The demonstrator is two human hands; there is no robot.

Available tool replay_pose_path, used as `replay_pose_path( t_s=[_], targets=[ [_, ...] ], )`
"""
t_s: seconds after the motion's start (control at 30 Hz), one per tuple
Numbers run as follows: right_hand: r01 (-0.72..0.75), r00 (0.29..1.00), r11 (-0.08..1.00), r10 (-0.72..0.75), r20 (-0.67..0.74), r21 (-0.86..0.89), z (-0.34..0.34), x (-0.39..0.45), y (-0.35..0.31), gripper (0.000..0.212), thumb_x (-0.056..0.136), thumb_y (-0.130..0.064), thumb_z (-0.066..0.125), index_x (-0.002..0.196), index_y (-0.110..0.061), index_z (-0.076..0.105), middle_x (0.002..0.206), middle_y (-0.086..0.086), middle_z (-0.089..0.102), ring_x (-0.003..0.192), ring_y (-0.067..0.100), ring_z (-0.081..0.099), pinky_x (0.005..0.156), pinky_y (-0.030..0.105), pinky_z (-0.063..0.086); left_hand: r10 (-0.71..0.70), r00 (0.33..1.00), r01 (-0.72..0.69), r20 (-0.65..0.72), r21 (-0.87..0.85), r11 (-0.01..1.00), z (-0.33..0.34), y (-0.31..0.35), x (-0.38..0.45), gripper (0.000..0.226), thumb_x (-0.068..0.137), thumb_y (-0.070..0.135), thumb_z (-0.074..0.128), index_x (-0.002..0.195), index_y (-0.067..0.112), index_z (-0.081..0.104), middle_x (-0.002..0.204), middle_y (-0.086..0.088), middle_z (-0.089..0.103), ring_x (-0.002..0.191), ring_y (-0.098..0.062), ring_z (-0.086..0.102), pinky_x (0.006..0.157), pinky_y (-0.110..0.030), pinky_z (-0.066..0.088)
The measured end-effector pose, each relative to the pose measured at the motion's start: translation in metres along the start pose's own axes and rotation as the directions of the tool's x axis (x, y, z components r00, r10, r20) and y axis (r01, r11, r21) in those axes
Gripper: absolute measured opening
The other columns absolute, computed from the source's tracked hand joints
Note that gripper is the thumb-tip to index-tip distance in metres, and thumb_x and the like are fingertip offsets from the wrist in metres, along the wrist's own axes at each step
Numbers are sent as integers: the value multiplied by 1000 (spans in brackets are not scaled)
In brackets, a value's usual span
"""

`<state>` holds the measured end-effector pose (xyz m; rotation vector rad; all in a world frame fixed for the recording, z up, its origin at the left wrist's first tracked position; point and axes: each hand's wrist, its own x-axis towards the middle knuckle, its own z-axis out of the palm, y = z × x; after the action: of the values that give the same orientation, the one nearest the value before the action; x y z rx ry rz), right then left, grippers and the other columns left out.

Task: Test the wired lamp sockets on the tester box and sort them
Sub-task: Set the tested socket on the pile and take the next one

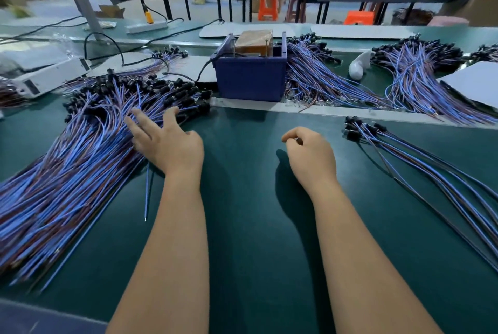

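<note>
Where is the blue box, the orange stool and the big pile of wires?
blue box [250,79]: head view, on its front wall.
orange stool [268,7]: head view, on its legs.
big pile of wires [70,161]: head view, mid-pile.

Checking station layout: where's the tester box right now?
Head view: the blue tester box sits centre, at the table's far side, beyond both hands, between the big left socket pile and another wired pile on its right.
</note>
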<state>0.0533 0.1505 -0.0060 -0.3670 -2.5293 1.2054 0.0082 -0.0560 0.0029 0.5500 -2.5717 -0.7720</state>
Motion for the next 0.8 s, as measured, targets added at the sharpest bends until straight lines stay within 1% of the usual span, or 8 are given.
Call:
replay_pose_path(
  t_s=[0.07,0.17,0.27,0.33,0.43,0.53,0.63,0.8],
  targets=[
    [3,1000,1000,-3,13,5,0,0,-1,24,90,-16,45,91,-27,66,71,-10,60,65,8,53,53,26,35,-68,992,60,102,75,995,2,-1,4,68,89,14,50,150,37,30,162,-21,-13,149,-39,-13,119,-53,1],
    [2,1000,1000,-2,23,4,0,-1,-2,24,90,-17,45,92,-27,67,73,-10,61,65,9,53,53,27,36,-108,985,85,135,165,983,5,2,6,70,92,18,47,153,38,18,162,-20,-4,148,-38,-3,115,-55,8],
    [2,1000,1000,-1,27,-17,0,0,-3,24,91,-17,45,92,-27,67,74,-11,61,66,8,53,53,26,35,-124,990,115,63,133,985,5,2,6,69,88,11,51,149,31,25,150,-16,19,135,-38,20,108,-50,22],
    [1,1000,1000,0,31,-27,0,0,-4,24,90,-18,45,91,-28,66,73,-11,61,66,8,52,53,27,33,-128,991,123,37,124,985,5,1,6,61,87,8,51,144,26,34,142,-15,28,127,-37,27,104,-48,26],
    [4,999,1000,-3,39,-30,1,-1,-4,24,91,-18,45,92,-28,66,73,-11,60,66,8,52,53,27,33,-119,992,113,40,131,985,3,-1,7,44,90,7,49,129,27,52,138,-14,36,126,-37,29,101,-48,28],
    [0,999,999,1,37,-40,2,-1,-4,24,91,-19,44,91,-28,66,72,-12,59,66,7,51,53,26,32,-72,996,66,48,116,991,4,-3,6,35,94,10,48,118,31,63,133,-12,43,125,-37,30,98,-49,28],
    [3,999,999,-1,40,-50,3,-2,-5,24,91,-19,44,91,-29,66,71,-14,58,66,7,51,53,26,32,-7,999,3,36,108,994,4,-2,2,27,99,20,50,112,33,69,126,-9,48,122,-36,32,93,-49,29],
    [10,999,999,-8,53,-42,1,-4,-8,24,90,-18,44,91,-29,66,72,-15,58,68,7,52,54,26,34,84,996,-88,29,241,967,6,4,-4,32,93,13,51,108,36,69,122,-5,50,118,-34,33,85,-43,25]
  ],
)
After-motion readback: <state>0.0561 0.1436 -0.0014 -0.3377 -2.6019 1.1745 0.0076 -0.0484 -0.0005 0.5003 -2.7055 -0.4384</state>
